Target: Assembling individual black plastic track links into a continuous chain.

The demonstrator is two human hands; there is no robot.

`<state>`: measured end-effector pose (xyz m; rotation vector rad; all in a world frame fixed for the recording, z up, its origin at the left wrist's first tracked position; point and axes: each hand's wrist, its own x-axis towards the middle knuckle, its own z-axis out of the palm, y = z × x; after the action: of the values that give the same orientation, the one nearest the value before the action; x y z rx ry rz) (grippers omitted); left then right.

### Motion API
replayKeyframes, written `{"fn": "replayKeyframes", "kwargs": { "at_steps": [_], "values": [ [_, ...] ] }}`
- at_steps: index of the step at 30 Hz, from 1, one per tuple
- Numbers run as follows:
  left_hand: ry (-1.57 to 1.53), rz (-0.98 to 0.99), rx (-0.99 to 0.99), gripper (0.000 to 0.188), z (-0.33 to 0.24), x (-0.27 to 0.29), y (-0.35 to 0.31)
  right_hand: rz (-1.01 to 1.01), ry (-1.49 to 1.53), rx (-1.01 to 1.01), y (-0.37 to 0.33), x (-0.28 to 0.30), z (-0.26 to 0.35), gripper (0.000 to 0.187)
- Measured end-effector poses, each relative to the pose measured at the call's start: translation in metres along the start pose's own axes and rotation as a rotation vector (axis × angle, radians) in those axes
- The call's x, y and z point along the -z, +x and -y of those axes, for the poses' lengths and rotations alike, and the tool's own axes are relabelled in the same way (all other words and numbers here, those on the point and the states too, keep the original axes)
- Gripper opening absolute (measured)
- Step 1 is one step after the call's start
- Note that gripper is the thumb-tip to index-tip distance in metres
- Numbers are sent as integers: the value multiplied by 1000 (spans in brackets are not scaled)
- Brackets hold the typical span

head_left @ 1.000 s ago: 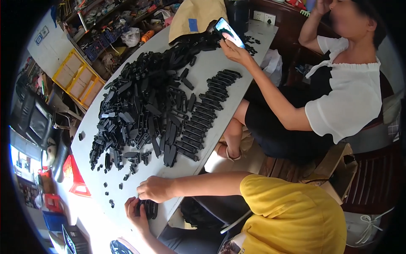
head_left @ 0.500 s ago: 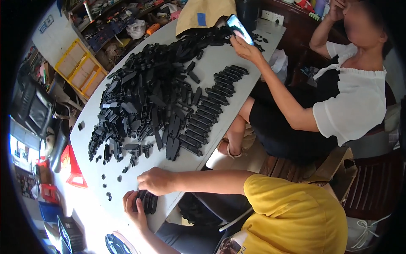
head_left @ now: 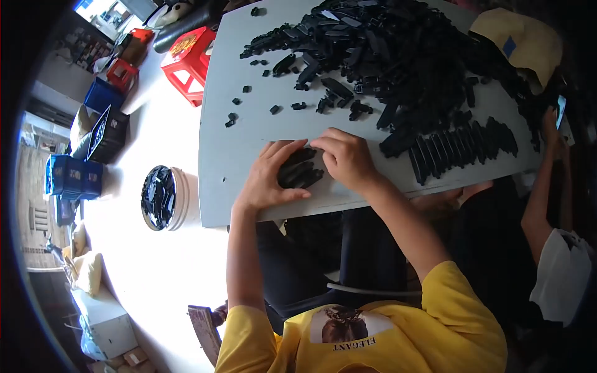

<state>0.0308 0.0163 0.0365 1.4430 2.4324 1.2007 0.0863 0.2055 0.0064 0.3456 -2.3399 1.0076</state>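
Here, the left hand (head_left: 268, 179) curls its fingers around about 3 black strips (head_left: 301, 172), holding them by the near edge of the table (head_left: 217, 202), toward its left corner. The right hand (head_left: 346, 158) bunches its fingertips at their far right end; you cannot tell if they pinch anything. It looks like lining the strips up, and the next move seems to call for gentle fingers. Farther off sit 1 big heap of black parts (head_left: 398, 62) and, along the near edge, 1 packed row (head_left: 457, 149), too crowded to count.
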Motion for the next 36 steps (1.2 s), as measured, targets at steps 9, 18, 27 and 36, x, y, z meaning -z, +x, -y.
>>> {"fn": "replayKeyframes", "kwargs": {
  "at_steps": [9,18,27,36],
  "values": [
    [0,-13,68,67,-1,-5,-1,11,-16,18,-1,4,-1,26],
    [1,-50,58,66,4,-7,-4,74,4,94,0,2,1,28],
    [13,-43,66,64,2,-6,-4,22,43,58,0,0,1,20],
    [26,-57,64,64,1,-5,-4,132,21,107,-2,3,1,7]
  ]
}}
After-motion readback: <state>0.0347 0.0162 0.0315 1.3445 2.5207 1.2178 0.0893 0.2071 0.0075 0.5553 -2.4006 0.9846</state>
